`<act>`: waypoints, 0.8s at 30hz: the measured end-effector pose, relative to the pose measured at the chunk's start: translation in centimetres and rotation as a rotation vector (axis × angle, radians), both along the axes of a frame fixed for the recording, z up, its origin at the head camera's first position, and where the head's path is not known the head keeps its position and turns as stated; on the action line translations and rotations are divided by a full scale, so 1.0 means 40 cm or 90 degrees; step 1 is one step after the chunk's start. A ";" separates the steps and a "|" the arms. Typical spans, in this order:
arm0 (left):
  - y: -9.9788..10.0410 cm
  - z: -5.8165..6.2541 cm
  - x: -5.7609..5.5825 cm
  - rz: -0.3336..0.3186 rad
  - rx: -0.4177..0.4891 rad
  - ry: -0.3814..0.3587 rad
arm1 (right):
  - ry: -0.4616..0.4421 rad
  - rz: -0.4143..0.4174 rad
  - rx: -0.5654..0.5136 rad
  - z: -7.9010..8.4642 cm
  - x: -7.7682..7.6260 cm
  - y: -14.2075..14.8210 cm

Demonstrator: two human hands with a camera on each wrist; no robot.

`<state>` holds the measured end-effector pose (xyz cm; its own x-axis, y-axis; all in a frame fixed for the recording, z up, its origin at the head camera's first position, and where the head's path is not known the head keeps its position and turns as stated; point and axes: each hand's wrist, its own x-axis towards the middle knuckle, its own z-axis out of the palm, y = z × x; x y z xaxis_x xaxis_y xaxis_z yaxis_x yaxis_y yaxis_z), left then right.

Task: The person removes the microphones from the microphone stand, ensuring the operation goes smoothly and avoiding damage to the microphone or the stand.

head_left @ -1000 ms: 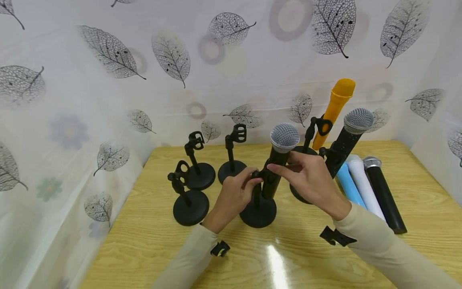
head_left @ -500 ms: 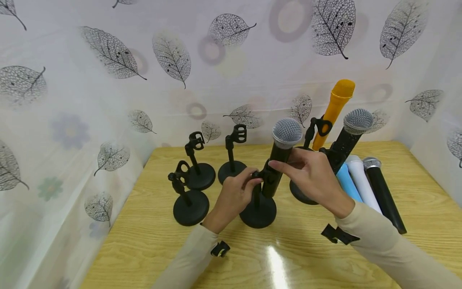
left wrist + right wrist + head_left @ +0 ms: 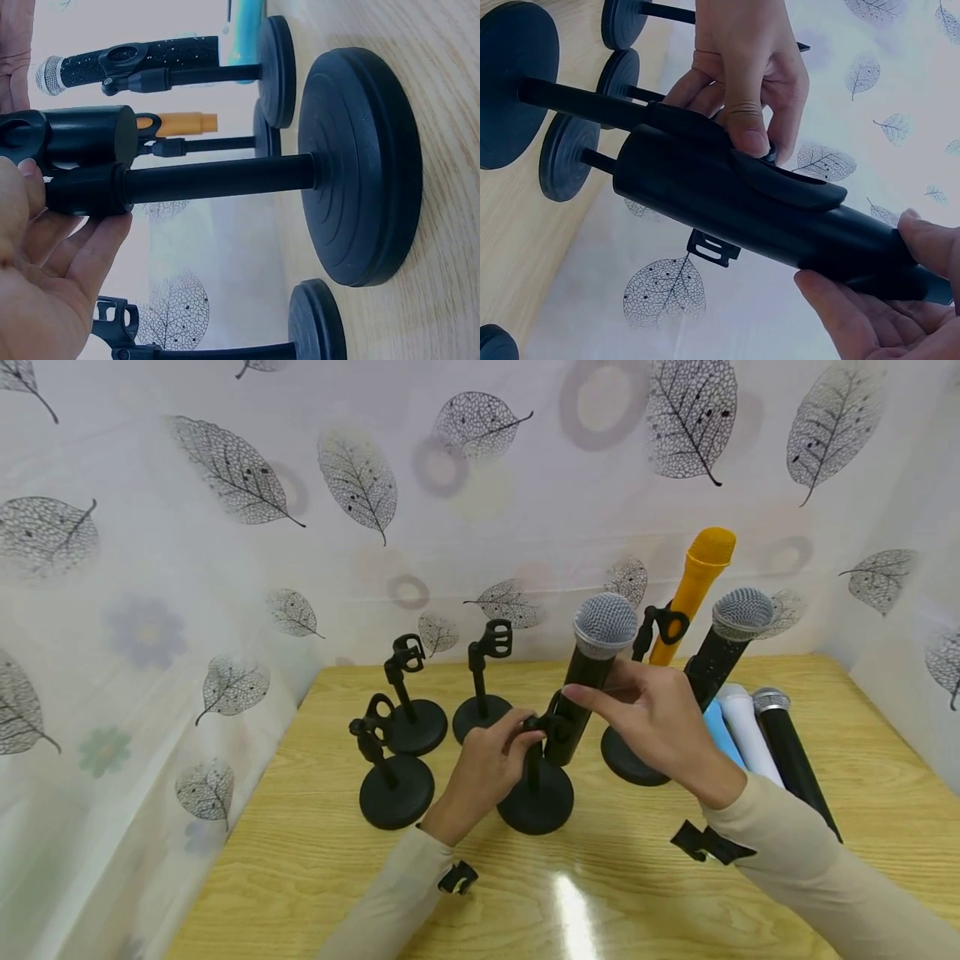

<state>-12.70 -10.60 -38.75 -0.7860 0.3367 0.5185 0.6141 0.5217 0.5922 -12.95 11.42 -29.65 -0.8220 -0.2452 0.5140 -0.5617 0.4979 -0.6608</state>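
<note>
A black microphone (image 3: 587, 672) with a silver mesh head leans slightly right in the clip (image 3: 787, 184) of a black desk stand (image 3: 536, 802). My right hand (image 3: 663, 727) grips the microphone's body below the head, thumb on the near side. Just under the clip, my left hand (image 3: 483, 768) pinches the stand's joint between thumb and fingers. In the left wrist view the microphone's flat lower end (image 3: 124, 136) sticks out beside the stand's pole (image 3: 225, 178). The right wrist view has the clip wrapped along the microphone's side.
Three stands with bare clips, one of them the front-left stand (image 3: 396, 792), are on the left. Behind my right hand, an orange microphone (image 3: 693, 585) and a speckled black one (image 3: 720, 656) sit in stands. Blue, white (image 3: 750, 731) and black (image 3: 798, 760) microphones lie at right.
The microphone has shifted up and a little to the right along with my right hand, its head tilting further right. My left hand and the stand have stayed in place.
</note>
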 end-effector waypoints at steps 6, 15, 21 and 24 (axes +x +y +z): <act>-0.002 -0.001 0.000 -0.006 0.000 -0.013 | -0.018 -0.005 -0.003 0.013 0.003 0.003; -0.002 0.000 0.001 -0.005 0.002 -0.003 | -0.004 0.001 -0.008 0.031 0.003 0.005; -0.002 0.001 0.001 -0.001 -0.002 -0.001 | -0.011 -0.008 -0.013 0.044 0.003 0.007; -0.002 0.003 0.001 0.000 -0.001 -0.002 | -0.023 -0.010 -0.016 0.051 0.004 0.008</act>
